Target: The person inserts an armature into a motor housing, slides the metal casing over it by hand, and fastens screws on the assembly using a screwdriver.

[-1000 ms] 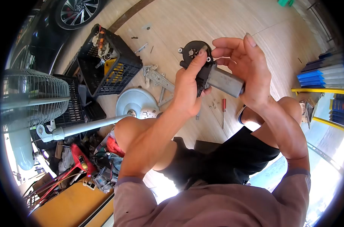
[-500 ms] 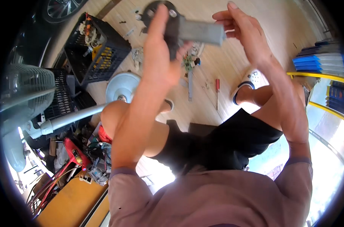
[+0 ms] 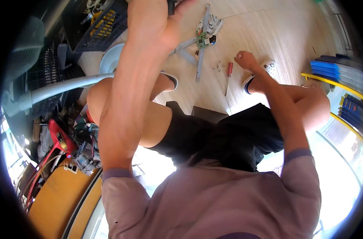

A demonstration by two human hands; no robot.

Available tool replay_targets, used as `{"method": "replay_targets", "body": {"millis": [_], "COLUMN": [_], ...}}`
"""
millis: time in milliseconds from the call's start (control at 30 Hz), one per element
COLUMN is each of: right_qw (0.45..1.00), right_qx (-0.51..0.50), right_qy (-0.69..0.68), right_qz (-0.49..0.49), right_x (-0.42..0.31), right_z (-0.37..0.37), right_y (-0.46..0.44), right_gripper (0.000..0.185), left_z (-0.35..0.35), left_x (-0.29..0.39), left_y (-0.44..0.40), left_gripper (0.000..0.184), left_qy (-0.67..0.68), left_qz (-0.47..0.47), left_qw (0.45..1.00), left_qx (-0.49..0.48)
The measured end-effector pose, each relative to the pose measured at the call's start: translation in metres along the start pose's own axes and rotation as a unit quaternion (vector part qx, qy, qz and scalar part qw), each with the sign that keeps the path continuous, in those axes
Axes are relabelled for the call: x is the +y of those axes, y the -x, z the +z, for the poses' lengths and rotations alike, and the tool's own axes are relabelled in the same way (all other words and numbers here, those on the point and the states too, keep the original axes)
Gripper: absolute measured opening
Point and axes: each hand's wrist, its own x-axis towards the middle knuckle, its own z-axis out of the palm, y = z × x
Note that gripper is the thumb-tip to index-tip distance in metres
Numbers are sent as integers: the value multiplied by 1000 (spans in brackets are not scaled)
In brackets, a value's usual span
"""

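At the top edge, left of centre, the left hand (image 3: 152,18) grips a dark part (image 3: 171,7) (mostly cropped), the right hand (image 3: 246,61) curls, contents unclear, and a separate bracket (image 3: 200,65) and screwdriver (image 3: 229,70) on the floor (image 3: 265,32) suggest unfinished work.

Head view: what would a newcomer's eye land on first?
Likely the left hand with a dark part, both cut off by the top edge. Next, the red screwdriver on the floor, just left of the right hand in the picture. Then the blue stack at far right.
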Motion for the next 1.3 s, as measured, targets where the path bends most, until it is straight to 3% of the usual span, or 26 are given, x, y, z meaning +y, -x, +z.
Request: {"method": "replay_targets", "body": {"millis": [67, 167, 233, 333, 433, 567, 767, 867, 967, 1067, 1133, 1233, 1300], "right_qw": [999, 997, 997, 991, 985, 978, 970, 960, 913, 958, 955, 958, 966], "right_qx": [20, 13, -29, -57, -42, -34, 44, 39, -21, 50, 49, 50, 59], "right_qy": [3, 73, 45, 32, 5, -24, -87, -149, -292, -217, -222, -212, -190], "right_qz": [47, 11, 62, 114, 165, 205, 220, 233, 285, 182, 193, 185, 165], "right_x": [15, 22, 19, 18, 11, 8, 9, 16, 9, 17, 11, 0, -1], "right_z": [52, 77, 73, 69, 77, 96, 110, 109, 105, 125, 125, 123, 123], "right_y": [3, 19, 13, 3, -4, -6, -11, -13, -7, -10, -13, -16, -17], "right_gripper": [36, 42, 46, 50, 51, 46, 38, 38, 39, 41, 43, 42, 39], "left_z": [-5, 8, 0, -25, -21, -25, -18, -17, 3, -16, -11, 7, 3], "left_x": [6, 19, 19, 15, 8, -1, -24, -23, -37, -29, -21, -21, -21], "left_y": [8, 11, 10, 11, 10, 11, -8, -8, -4, -18, -18, -5, -5], "left_gripper": [29, 29, 30, 30, 29, 25, 22, 22, 23, 24, 24, 24, 24], "left_qy": [-11, -29, -25, -12, -22, -52, -64, -60, -128, -84, -53, -77, -81], "left_qz": [15, -5, -20, -23, -47, -65, -48, -58, 10, -51, -93, -79, -91], "left_qw": [1000, 996, 996, 1000, 998, 996, 996, 996, 991, 995, 994, 990, 990], "left_qx": [-6, 89, 83, 0, 42, 8, 27, -24, 34, -3, 0, 82, 76]}}
